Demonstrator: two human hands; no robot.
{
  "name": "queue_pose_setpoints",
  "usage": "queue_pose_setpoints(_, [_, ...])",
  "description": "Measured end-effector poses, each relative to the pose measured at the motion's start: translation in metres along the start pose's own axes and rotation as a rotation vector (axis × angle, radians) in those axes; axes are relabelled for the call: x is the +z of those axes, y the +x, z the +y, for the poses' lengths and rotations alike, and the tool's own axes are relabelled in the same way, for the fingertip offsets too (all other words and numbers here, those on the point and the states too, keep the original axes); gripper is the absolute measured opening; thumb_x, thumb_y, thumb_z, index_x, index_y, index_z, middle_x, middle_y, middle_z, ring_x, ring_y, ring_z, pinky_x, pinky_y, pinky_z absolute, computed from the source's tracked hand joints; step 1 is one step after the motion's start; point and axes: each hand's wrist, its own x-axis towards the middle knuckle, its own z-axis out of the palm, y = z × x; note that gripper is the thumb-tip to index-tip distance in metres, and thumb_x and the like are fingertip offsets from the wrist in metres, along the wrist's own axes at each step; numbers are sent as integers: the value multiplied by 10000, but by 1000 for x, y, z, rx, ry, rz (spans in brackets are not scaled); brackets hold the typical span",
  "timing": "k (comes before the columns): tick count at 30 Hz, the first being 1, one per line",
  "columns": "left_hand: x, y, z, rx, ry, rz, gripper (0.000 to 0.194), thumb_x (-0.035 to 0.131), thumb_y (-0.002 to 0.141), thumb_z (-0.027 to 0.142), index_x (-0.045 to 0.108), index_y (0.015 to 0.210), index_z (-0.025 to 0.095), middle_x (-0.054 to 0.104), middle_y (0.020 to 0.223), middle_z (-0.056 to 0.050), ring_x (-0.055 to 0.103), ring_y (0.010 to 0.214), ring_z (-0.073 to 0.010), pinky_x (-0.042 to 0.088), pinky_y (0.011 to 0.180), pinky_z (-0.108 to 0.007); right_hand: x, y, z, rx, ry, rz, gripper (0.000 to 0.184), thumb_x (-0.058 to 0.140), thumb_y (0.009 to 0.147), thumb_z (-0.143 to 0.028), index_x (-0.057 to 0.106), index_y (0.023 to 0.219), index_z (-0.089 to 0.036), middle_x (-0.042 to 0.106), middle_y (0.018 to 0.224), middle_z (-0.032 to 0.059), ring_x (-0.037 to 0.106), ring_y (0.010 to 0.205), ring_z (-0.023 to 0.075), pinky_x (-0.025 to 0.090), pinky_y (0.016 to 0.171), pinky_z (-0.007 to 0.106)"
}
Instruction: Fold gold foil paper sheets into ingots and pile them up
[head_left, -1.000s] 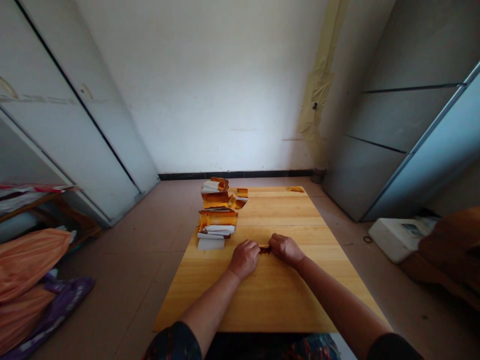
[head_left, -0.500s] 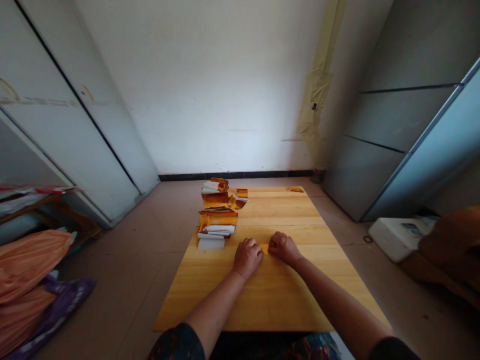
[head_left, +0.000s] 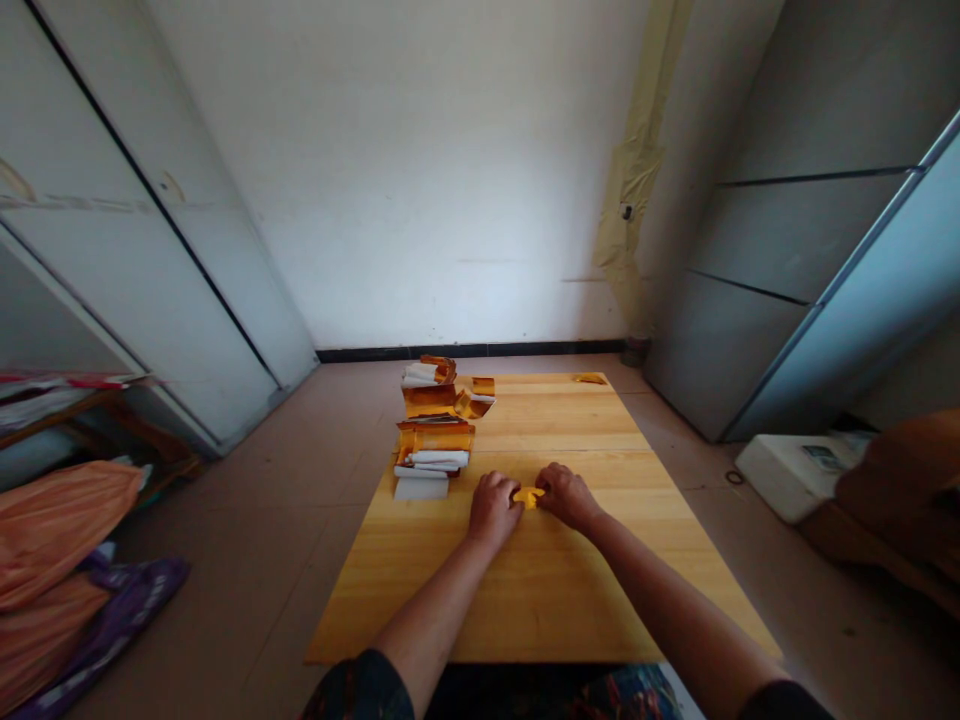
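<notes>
Both of my hands rest on a wooden table point(head_left: 540, 590), close together near its middle. A small folded piece of gold paper point(head_left: 528, 497) shows between them. My left hand point(head_left: 493, 506) is curled shut on the paper's left end. My right hand point(head_left: 568, 494) is curled shut on its right end. Only a small bit of the paper shows between my fingers. Stacks of gold and white paper sheets point(head_left: 435, 440) lie just beyond my left hand, along the table's left edge.
More gold paper point(head_left: 440, 385) lies at the far left corner, and one small gold piece point(head_left: 591, 378) at the far right edge. Cabinets stand on both sides, orange and purple bags point(head_left: 67, 560) lie on the floor at left, and a white box point(head_left: 795, 470) sits at right.
My hands have slid slightly away from me on the table. The gold paper between them now shows more clearly than a second ago.
</notes>
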Motion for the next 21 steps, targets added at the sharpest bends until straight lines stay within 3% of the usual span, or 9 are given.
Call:
queue_pose_setpoints(5, [-1, -6, 4, 46, 10, 66, 184, 630, 697, 94, 626, 856, 187, 573, 866, -40, 503, 869, -188, 405, 769, -290, 2, -6, -2, -88, 0, 129, 12, 595, 777, -194, 596, 768, -186, 590, 841, 32, 522, 800, 145, 335, 680, 228])
queue_pose_setpoints(13, [-7, -9, 10, 81, 42, 76, 168, 620, 697, 75, 576, 802, 199, 531, 858, -30, 484, 868, -187, 399, 762, -289, 13, -16, -2, -269, -80, 229, 97, 506, 827, -125, 579, 811, -186, 584, 860, 26, 525, 756, 128, 336, 668, 220])
queue_pose_setpoints(21, [-6, -9, 9, 98, 38, 91, 168, 591, 691, 46, 551, 754, 196, 519, 827, -23, 471, 838, -179, 384, 730, -276, 16, -16, -3, -244, -54, 228, 134, 468, 806, -91, 562, 785, -184, 588, 803, 19, 530, 700, 128, 353, 655, 216])
